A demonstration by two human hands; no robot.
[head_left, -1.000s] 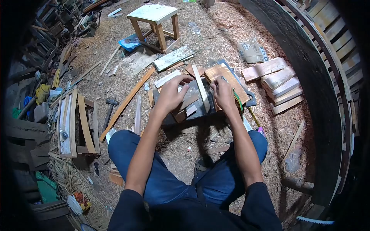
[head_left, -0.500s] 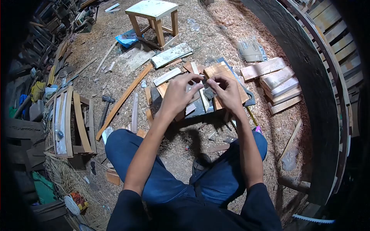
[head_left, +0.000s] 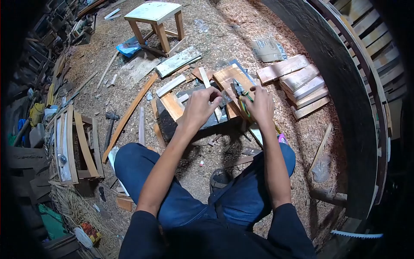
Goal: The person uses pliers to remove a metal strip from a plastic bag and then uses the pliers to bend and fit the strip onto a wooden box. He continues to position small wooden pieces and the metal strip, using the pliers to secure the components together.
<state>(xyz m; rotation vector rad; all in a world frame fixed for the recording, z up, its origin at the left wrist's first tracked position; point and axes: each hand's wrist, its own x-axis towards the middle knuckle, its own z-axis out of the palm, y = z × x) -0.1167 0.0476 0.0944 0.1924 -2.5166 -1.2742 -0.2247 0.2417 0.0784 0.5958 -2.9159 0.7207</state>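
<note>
My right hand [head_left: 262, 107] is closed around the green and yellow handles of a pair of pliers [head_left: 238, 88]. The metal jaws point up and away, over a wide wooden board [head_left: 226, 78]. To the left, my left hand [head_left: 197, 108] has its thumb and forefinger curled together in a pinch. Whatever is between those fingertips is too small to make out. A narrow pale wood strip [head_left: 204, 78] runs under the left fingers. Both hands are above a low dark work block [head_left: 166, 121] with wood pieces on it.
A small stool [head_left: 154, 12] stands beyond the block. Cut boards [head_left: 307, 82] are piled to the right. On the left lie a hammer [head_left: 110, 125], a long wood strip [head_left: 131, 115] and a wooden frame [head_left: 86, 144]. A dark beam [head_left: 340, 86] curves along the right side.
My right hand has moved apart from my left and now holds the pliers; before, both hands were pinching close together. The view has shifted slightly to the right.
</note>
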